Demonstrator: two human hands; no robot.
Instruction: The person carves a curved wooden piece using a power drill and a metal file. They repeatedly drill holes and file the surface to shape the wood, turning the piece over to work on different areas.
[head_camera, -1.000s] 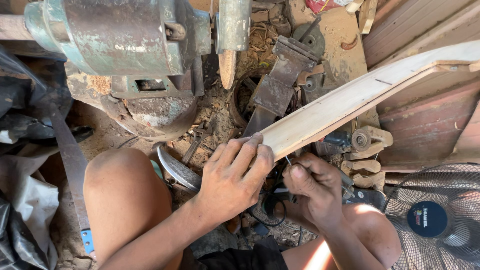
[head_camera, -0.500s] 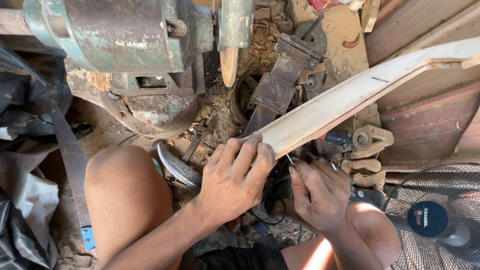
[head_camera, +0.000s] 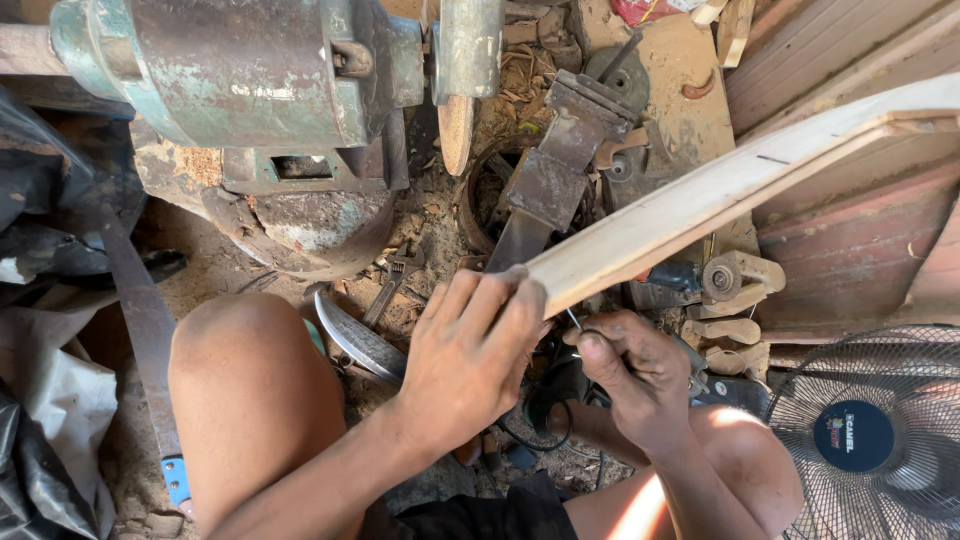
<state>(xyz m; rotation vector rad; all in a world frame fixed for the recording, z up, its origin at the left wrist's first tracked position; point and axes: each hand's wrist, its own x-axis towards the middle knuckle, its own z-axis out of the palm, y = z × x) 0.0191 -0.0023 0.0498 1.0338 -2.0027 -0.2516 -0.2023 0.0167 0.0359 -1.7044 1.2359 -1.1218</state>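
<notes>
A long pale wooden piece slants from the upper right down to the middle. My left hand grips its near end, fingers wrapped over the top edge. My right hand sits just below that end, pinching a thin metal pin-like tool that points up at the wood. Beneath my hands lies a dark power tool, mostly hidden. My bare knees frame the spot on both sides.
A green bench grinder with a worn wheel stands at the top. A rusty vise, a curved blade, a wrench and a saw blade lie on the dirt. A fan sits lower right.
My hands and the wood's near end have stayed almost in place; the right hand has shifted slightly while holding the thin tool against the wood's end.
</notes>
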